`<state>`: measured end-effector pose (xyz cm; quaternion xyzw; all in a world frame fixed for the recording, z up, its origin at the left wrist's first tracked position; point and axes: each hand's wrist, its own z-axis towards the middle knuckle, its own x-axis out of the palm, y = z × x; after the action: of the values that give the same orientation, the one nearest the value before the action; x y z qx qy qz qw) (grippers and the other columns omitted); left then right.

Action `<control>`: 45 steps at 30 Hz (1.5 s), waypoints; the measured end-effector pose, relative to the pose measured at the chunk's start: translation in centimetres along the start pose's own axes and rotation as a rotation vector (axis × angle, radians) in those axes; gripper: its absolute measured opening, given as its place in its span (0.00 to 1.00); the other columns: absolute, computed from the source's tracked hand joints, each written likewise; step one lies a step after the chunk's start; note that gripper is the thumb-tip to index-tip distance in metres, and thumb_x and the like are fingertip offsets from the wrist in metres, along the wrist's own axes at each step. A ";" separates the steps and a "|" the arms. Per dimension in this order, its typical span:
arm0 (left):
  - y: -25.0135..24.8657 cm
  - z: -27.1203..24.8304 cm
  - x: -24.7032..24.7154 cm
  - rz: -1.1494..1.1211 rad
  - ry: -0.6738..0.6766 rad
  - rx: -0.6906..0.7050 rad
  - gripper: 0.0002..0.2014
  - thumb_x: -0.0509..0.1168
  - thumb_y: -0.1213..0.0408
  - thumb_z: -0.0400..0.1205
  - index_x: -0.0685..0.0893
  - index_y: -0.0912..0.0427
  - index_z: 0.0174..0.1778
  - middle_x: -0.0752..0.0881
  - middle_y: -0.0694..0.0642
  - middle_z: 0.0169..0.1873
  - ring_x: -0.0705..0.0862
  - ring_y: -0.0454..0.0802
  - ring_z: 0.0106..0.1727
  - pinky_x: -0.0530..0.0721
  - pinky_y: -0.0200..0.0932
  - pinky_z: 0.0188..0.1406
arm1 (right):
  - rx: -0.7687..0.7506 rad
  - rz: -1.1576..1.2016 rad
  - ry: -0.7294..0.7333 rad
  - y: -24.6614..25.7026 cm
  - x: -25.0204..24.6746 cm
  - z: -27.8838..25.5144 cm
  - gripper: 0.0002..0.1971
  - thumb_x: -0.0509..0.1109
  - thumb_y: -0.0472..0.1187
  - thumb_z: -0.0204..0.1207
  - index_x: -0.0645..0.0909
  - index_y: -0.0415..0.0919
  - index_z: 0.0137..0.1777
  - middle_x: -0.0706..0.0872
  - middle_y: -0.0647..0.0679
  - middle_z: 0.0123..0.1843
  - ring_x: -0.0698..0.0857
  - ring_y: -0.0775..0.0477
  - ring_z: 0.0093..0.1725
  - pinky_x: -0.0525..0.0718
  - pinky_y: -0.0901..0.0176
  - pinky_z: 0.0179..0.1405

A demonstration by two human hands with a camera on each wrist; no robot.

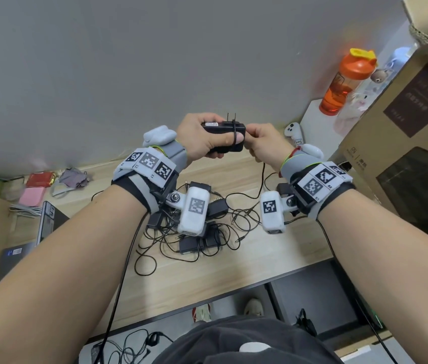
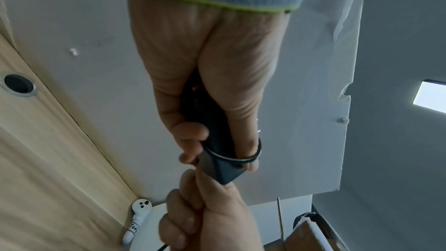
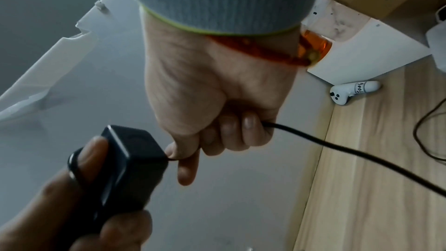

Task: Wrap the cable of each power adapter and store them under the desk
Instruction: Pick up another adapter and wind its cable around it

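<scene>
A black power adapter [image 1: 224, 136] [image 2: 217, 152] [image 3: 130, 161] is held up above the desk, prongs pointing up. My left hand [image 1: 202, 139] [image 2: 205, 87] grips its body, and one turn of its thin black cable [image 1: 234, 135] [image 2: 231, 158] runs over the adapter and my thumb. My right hand [image 1: 262, 144] [image 3: 217, 106] sits just right of the adapter, fingers curled round the cable [image 3: 337, 146], which trails down to the desk. A tangled pile of several more black adapters [image 1: 197, 232] lies on the wooden desk [image 1: 207, 274] below my wrists.
A white controller [image 1: 293, 132] [image 3: 352, 92] lies by the wall. An orange bottle [image 1: 344, 82] and big cardboard boxes [image 1: 404, 143] crowd the right. A laptop [image 1: 47, 219], pink box and cloth sit at left. More cables [image 1: 129, 345] and shoes lie on the floor beneath the desk.
</scene>
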<state>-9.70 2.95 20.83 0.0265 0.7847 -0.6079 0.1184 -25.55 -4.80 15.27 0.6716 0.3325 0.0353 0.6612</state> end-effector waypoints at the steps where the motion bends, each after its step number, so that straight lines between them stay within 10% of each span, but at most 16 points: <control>1: -0.1 0.0 0.0 -0.018 -0.014 0.002 0.14 0.78 0.67 0.75 0.83 0.66 0.52 0.85 0.57 0.27 0.80 0.43 0.17 0.69 0.29 0.12 | 0.010 -0.006 0.015 -0.1 0.2 -0.2 0.16 0.64 0.46 0.86 0.82 0.38 0.40 0.69 0.53 0.28 0.64 0.54 0.25 0.61 0.59 0.25; 7: 0.3 1.6 -0.5 -0.138 -0.141 0.011 0.15 0.81 0.67 0.71 0.77 0.58 0.35 0.85 0.60 0.29 0.81 0.49 0.19 0.78 0.36 0.18 | -0.097 -0.141 0.168 0.6 1.7 -1.8 0.14 0.63 0.43 0.87 0.89 0.38 0.57 0.68 0.63 0.16 0.68 0.62 0.21 0.64 0.72 0.25; 15: 1.9 2.0 -1.4 -0.049 -0.175 -0.039 0.18 0.82 0.66 0.70 0.76 0.57 0.35 0.85 0.61 0.33 0.81 0.51 0.20 0.78 0.37 0.16 | -0.147 -0.152 0.149 2.8 0.5 -2.3 0.11 0.71 0.44 0.82 0.92 0.37 0.47 0.66 0.59 0.16 0.64 0.57 0.21 0.61 0.68 0.25; 20: 1.8 1.7 -1.1 0.033 -0.107 -0.039 0.17 0.80 0.71 0.72 0.75 0.59 0.38 0.83 0.63 0.30 0.78 0.49 0.18 0.71 0.32 0.13 | -0.176 -0.138 0.083 3.6 -0.7 -1.6 0.09 0.75 0.43 0.78 0.91 0.37 0.43 0.83 0.42 0.30 0.73 0.56 0.33 0.69 0.63 0.34; 37: 0.5 0.7 0.1 0.129 0.136 0.043 0.16 0.82 0.70 0.69 0.78 0.58 0.36 0.84 0.60 0.29 0.81 0.52 0.22 0.80 0.38 0.21 | -0.159 -0.063 -0.053 2.2 -2.2 0.7 0.11 0.74 0.44 0.79 0.83 0.47 0.34 0.76 0.56 0.26 0.67 0.60 0.27 0.66 0.66 0.31; 45: -0.9 0.5 0.4 0.001 0.020 0.070 0.16 0.80 0.68 0.73 0.77 0.63 0.43 0.85 0.56 0.23 0.81 0.48 0.20 0.76 0.34 0.18 | -0.040 -0.114 -0.013 0.1 -0.7 -0.2 0.14 0.66 0.39 0.84 0.84 0.27 0.46 0.77 0.49 0.34 0.69 0.59 0.31 0.66 0.70 0.28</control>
<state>-10.21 2.21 21.49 0.0372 0.7640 -0.6348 0.1096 -26.16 -4.99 15.68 0.6384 0.3652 -0.0002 0.6775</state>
